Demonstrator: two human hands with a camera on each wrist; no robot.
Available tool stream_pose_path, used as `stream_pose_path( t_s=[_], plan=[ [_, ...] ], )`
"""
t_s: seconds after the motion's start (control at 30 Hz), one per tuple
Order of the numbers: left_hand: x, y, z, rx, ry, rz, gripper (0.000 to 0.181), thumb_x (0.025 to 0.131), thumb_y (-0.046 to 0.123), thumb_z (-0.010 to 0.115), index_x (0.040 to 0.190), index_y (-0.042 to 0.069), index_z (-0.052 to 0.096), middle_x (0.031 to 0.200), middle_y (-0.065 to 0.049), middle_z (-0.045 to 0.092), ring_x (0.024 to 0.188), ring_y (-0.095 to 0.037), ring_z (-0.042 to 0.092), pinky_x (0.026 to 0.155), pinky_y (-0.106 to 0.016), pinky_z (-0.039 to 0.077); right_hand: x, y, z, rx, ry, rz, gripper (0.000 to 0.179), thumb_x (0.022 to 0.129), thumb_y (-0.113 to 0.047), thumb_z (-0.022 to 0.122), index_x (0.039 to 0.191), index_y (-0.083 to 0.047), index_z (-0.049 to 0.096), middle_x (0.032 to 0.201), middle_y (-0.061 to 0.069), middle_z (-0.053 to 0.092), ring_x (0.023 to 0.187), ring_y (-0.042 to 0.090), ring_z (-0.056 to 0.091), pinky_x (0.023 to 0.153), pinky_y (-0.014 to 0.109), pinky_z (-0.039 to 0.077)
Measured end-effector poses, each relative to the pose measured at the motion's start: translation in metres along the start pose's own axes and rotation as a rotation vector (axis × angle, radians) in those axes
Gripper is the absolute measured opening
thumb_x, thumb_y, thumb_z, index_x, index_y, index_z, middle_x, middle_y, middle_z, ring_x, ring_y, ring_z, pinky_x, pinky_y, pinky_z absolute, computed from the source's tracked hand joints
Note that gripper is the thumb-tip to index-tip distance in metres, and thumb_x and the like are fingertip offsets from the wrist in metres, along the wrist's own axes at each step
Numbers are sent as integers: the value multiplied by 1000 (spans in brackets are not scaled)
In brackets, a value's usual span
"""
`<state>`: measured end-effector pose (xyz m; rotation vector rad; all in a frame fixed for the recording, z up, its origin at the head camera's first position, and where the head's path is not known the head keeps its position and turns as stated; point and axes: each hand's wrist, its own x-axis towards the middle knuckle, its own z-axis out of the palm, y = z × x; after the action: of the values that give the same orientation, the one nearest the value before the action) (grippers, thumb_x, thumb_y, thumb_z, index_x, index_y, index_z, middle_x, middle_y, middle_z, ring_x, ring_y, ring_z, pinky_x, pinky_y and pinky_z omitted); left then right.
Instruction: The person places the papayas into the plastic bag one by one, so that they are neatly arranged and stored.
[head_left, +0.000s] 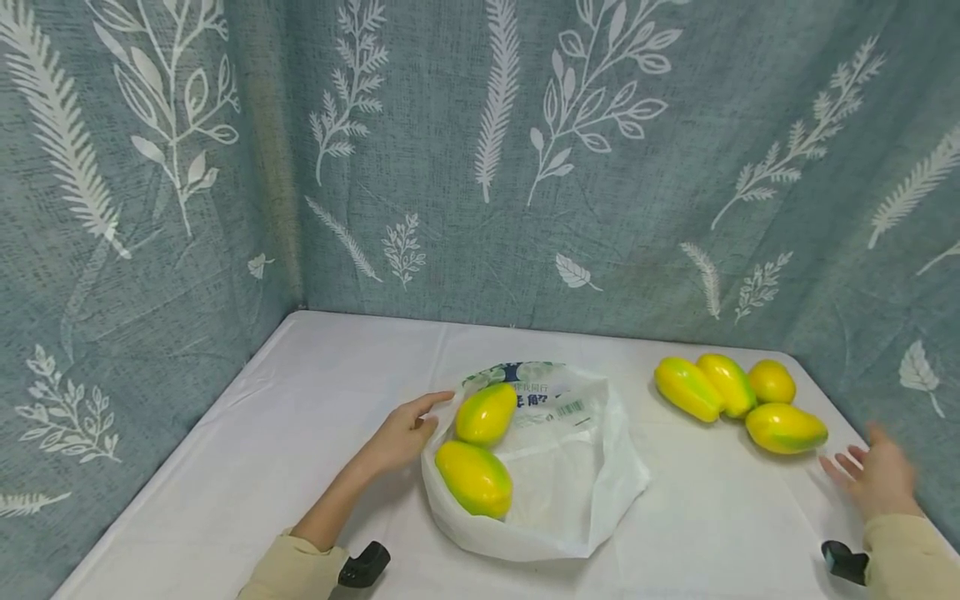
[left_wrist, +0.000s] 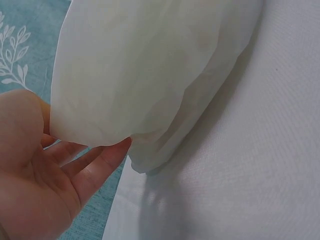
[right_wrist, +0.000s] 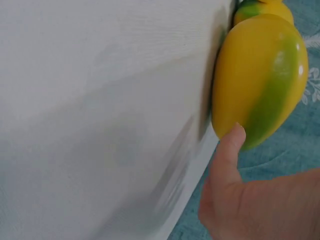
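A white plastic bag [head_left: 547, 533] with printed blue and green marks lies spread wide at its mouth on the table. Inside its left part are two yellow-green mangoes, one toward the back [head_left: 486, 414] and one in front [head_left: 474, 479]. My left hand [head_left: 405, 433] holds the bag's left rim, its fingers partly hidden behind the plastic [left_wrist: 135, 75] in the left wrist view. At the far right, my right hand [head_left: 873, 475], blurred, has its fingers spread beside the nearest mango [head_left: 786, 428]. In the right wrist view the thumb overlaps the end of that mango [right_wrist: 260, 80].
Three more yellow fruits sit behind the nearest mango: a long one [head_left: 687, 389], another beside it [head_left: 726, 385] and a rounder-looking one [head_left: 772, 382]. A white cloth covers the table [head_left: 360, 350]. Blue-green curtains [head_left: 450, 250] with white leaf prints enclose the back and sides.
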<state>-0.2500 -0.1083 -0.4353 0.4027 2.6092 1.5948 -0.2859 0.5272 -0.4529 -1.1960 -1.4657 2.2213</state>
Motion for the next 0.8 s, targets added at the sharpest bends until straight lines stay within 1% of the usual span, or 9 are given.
stream_pose_path(
  t_s=[0.1, 0.2, 0.23, 0.33, 0.37, 0.43, 0.57, 0.67, 0.8],
  plan=[
    [0, 0, 1, 11, 3, 1, 43, 96, 0, 42, 138, 5, 49, 142, -22, 42, 118, -39, 50, 84, -44, 51, -10, 2, 3, -76, 0, 66, 79, 88, -61, 48, 150, -44, 2, 158, -5, 2, 138, 21, 21, 48, 37, 53],
    [0, 1, 1, 15, 4, -2, 43, 96, 0, 42, 138, 5, 50, 142, -23, 42, 119, -40, 50, 85, -44, 50, -28, 1, 12, -154, -43, 122, 82, 89, -60, 47, 150, -40, -3, 159, 1, -7, 140, 27, 17, 69, 43, 55],
    [-1, 1, 1, 12, 5, -6, 42, 96, 0, 42, 138, 5, 50, 142, -23, 42, 116, -39, 51, 82, -43, 51, -38, 1, 17, -180, -58, 130, 84, 89, -59, 47, 151, -37, -5, 158, 2, -9, 139, 28, 16, 71, 43, 55],
    [-1, 2, 0, 1, 7, -14, 42, 96, 0, 42, 137, 5, 50, 142, -23, 42, 110, -35, 56, 79, -39, 53, -63, 3, 29, -262, -88, 107, 89, 89, -58, 48, 151, -29, -9, 157, 8, -14, 141, 31, 12, 87, 42, 49],
    [-2, 2, 0, -3, 7, -16, 42, 96, -1, 42, 137, 5, 50, 142, -23, 42, 108, -34, 57, 77, -38, 53, -69, 3, 34, -283, -92, 95, 91, 89, -58, 48, 152, -26, -10, 157, 8, -15, 140, 31, 12, 88, 41, 49],
    [-2, 2, 0, -13, 6, -19, 43, 96, -1, 42, 137, 4, 49, 142, -23, 42, 104, -32, 60, 75, -36, 54, -80, 5, 39, -328, -109, 59, 96, 88, -57, 51, 152, -21, -10, 157, 11, -15, 134, 32, 22, 88, 39, 49],
    [-2, 2, 1, -18, 5, -20, 43, 96, -1, 42, 137, 4, 49, 142, -23, 42, 107, -34, 58, 78, -38, 53, -89, 7, 47, -373, -153, -7, 104, 83, -57, 58, 153, -12, -5, 148, 24, 13, 111, 27, 40, 83, 36, 52],
    [-2, 2, 1, -15, 9, -21, 43, 96, -2, 42, 137, 4, 50, 142, -23, 42, 108, -34, 57, 78, -38, 53, -92, 10, 52, -392, -165, -48, 110, 81, -59, 59, 152, -7, -7, 143, 26, 19, 106, 28, 42, 81, 36, 53],
    [-2, 3, 1, -22, 7, -21, 43, 96, -2, 42, 137, 4, 49, 142, -24, 42, 98, -28, 61, 71, -34, 53, -93, 14, 57, -400, -138, -67, 123, 74, -67, 59, 149, -5, -17, 155, 23, -4, 116, 34, 38, 81, 37, 53]
  ],
)
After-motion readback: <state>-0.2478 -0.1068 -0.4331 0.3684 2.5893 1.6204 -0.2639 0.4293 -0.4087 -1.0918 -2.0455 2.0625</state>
